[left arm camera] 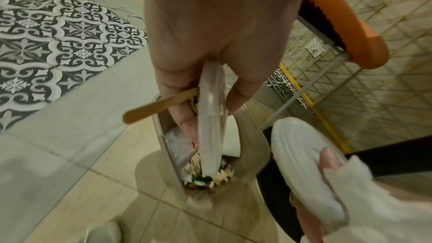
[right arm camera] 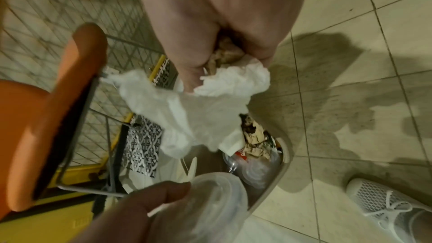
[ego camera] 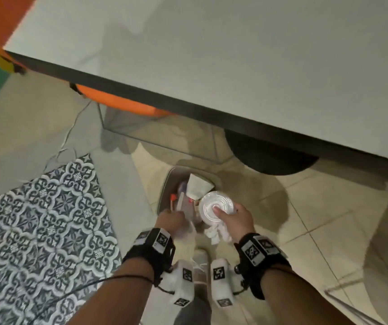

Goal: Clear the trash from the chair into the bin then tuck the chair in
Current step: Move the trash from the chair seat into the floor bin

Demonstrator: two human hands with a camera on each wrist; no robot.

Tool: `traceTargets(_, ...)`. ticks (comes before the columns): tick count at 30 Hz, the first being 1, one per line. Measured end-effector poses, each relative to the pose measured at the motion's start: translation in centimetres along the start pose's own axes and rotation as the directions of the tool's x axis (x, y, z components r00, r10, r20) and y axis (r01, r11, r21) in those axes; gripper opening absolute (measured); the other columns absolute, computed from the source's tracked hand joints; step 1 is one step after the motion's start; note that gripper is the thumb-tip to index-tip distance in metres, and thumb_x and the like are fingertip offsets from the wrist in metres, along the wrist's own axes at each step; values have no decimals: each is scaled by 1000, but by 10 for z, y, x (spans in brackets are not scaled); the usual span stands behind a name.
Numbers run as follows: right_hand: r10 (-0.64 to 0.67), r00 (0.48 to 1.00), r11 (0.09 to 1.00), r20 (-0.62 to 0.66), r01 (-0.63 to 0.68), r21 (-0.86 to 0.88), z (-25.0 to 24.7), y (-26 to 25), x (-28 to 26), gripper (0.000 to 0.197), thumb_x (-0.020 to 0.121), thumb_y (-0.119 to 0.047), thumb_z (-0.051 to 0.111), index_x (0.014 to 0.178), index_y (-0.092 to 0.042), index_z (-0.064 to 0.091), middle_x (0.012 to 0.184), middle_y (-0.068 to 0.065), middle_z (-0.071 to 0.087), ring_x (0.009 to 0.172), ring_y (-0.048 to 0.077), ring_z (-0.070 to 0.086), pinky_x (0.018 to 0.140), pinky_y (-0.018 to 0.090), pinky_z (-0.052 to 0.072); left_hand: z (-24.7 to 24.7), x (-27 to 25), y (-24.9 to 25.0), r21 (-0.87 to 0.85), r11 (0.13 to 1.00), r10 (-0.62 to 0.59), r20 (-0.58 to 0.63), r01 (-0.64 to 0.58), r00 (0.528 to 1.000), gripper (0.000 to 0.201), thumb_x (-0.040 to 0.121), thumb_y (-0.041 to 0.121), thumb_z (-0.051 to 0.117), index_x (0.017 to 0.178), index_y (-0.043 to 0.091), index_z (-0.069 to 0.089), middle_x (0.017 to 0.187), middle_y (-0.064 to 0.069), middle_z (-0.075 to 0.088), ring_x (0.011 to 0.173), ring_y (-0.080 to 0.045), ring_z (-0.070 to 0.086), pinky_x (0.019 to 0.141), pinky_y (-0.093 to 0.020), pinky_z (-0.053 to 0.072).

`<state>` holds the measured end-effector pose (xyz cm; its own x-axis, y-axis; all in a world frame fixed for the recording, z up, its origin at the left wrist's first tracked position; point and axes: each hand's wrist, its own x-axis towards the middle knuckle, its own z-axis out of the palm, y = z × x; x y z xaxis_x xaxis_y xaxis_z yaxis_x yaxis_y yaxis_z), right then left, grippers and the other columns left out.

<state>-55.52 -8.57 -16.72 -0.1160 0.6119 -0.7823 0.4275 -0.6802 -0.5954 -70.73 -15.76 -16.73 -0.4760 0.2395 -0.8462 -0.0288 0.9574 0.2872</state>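
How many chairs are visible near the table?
2. An orange chair is tucked under the table's near edge on the left; a black chair is under it further right. Others may be hidden under the table.

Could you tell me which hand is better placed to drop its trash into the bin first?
Left, probably. The left hand already holds its wooden stick and clear plastic wrapper directly over the grey bin, while the right hand, gripping the round white plastic lid and crumpled white tissue, sits at the rim.
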Motion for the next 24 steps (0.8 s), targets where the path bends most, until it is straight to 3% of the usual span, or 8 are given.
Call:
traceTargets(1,18,1000,1000,-6,-18,-24,14,2,9,45,77,-21,78,115,-4,61,105,8,65,93,20,59,83,28,46,-8,9,2,99,995,1,3,-2,1000,33,94,25,47,121,10,61,127,-9,61,121,-28,55,100,-33,42)
traceTargets(4,34,999,999,-25,-35,-34,47,8,34,44,77,-21,77,113,-1,61,111,13,67,95,23,61,82,28,47,-22,51,4,15,999,-54,100,52,994,37,94,24,52,125,5,57,128,-14,60,119,-30,57,99,-35,47)
traceTargets(8,14,996,1000,-93,-14,-1,73,7,56,54,75,-25,79,119,-1,58,112,8,64,101,22,60,76,21,44,-19,84,3,-265,961,-39,169,84,985,49,91,29,58,129,-1,50,130,-22,57,109,-32,63,65,-23,55)
traceTargets(10,32,996,999,-82,-32,6,80,5,65,58,75,-33,78,122,-6,59,110,6,65,100,18,60,74,16,46,-18,90,4,-281,958,1,178,50,984,51,91,33,58,128,-2,50,130,-24,56,116,-36,59,82,-33,56)
traceTargets(14,156,988,988,7,-155,-26,80,-3,64,57,82,-47,66,124,-10,58,119,6,63,106,21,57,101,35,45,-16,84,7,-240,970,49,108,-21,993,50,91,35,56,125,-2,53,129,-24,56,120,-37,54,102,-44,45)
traceTargets(17,67,997,990,24,-64,-124,64,-2,51,53,87,-44,60,125,-7,56,123,3,60,116,23,56,95,24,39,-11,71,11,-158,985,69,33,-63,997,48,90,35,57,126,3,54,129,-20,58,118,-34,56,100,-38,45)
traceTargets(20,32,997,984,67,-20,-176,34,0,30,55,90,-45,55,125,-2,54,120,7,60,117,21,54,93,26,38,-1,43,23,-89,985,148,-2,-148,989,40,90,32,56,116,2,61,118,-18,63,97,-27,58,75,-23,41)
traceTargets(24,66,997,993,40,-61,-102,-34,9,1,45,93,-40,53,125,-9,57,126,11,59,116,27,54,103,38,42,33,-16,51,-51,959,278,-18,-278,961,21,89,24,55,92,6,65,93,-23,65,91,-33,60,74,-34,46)
